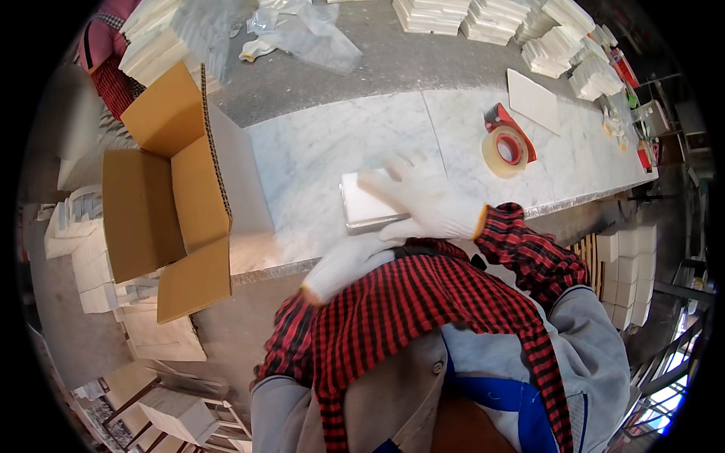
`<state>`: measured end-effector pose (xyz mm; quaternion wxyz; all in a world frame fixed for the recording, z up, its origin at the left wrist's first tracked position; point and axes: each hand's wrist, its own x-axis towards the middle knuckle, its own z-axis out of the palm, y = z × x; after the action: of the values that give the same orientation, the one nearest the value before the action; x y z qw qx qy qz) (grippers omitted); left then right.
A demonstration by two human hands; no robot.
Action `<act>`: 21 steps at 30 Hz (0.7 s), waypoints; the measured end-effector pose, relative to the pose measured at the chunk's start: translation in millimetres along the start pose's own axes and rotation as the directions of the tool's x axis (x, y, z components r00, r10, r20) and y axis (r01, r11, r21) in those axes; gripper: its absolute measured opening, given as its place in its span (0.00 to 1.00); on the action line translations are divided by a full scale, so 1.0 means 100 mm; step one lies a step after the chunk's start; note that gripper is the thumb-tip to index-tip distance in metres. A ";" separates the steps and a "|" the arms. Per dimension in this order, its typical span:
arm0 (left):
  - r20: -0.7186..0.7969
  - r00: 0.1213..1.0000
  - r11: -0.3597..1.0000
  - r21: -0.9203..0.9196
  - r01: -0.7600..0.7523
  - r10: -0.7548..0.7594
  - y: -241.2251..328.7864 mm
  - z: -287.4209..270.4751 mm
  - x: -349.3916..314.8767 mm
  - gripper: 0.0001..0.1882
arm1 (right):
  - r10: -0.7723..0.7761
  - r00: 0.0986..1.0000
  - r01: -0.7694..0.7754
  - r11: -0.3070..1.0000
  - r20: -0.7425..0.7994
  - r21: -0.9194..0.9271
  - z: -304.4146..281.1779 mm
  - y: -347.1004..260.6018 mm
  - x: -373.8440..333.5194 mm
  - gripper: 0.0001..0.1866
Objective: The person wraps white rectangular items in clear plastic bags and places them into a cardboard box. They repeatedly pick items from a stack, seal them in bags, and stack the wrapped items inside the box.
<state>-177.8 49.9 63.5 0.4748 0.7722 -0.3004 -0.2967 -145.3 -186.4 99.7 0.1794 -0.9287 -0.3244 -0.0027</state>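
A flat white block [364, 198] with a shiny, clear wrap-like edge lies on the marble slab right before me. My right hand [419, 190], in a white knitted glove, is over its right part with fingers spread; motion softens the fingertips. Whether the palm presses on the block I cannot tell. My left hand [349, 263], gloved too, reaches in along the near edge of the block. Its fingers look stretched out toward the right hand's wrist, gripping nothing that I can see.
An open cardboard box [181, 196] stands at the left, its flaps spread. Right of the block are a red tape dispenser [504, 145] and a white sheet [533, 101]. Stacks of white tiles [432, 15] and clear plastic [321, 38] lie at the back. A person's sleeve [113, 84] shows far left.
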 end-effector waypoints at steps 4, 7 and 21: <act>-0.261 0.948 0.926 0.369 -0.076 0.181 0.43 -0.35 -0.15 0.28 | 0.080 0.988 -0.083 0.996 0.135 0.023 -0.45 0.12 -0.09 0.52; -0.286 0.903 0.662 0.749 0.001 0.322 0.60 -0.44 0.17 0.42 | 0.085 0.987 -0.092 0.995 0.138 0.047 -0.30 0.21 -0.14 0.46; -0.313 0.932 0.818 0.476 0.322 -0.184 0.47 -0.52 0.39 0.36 | 0.620 0.710 -0.670 0.447 0.334 0.593 0.29 0.78 -0.59 0.30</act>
<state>-122.7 31.8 118.7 0.2388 0.9359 -0.2002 -0.1641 -147.4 -268.7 39.4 0.4803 -0.8473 0.0694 0.2156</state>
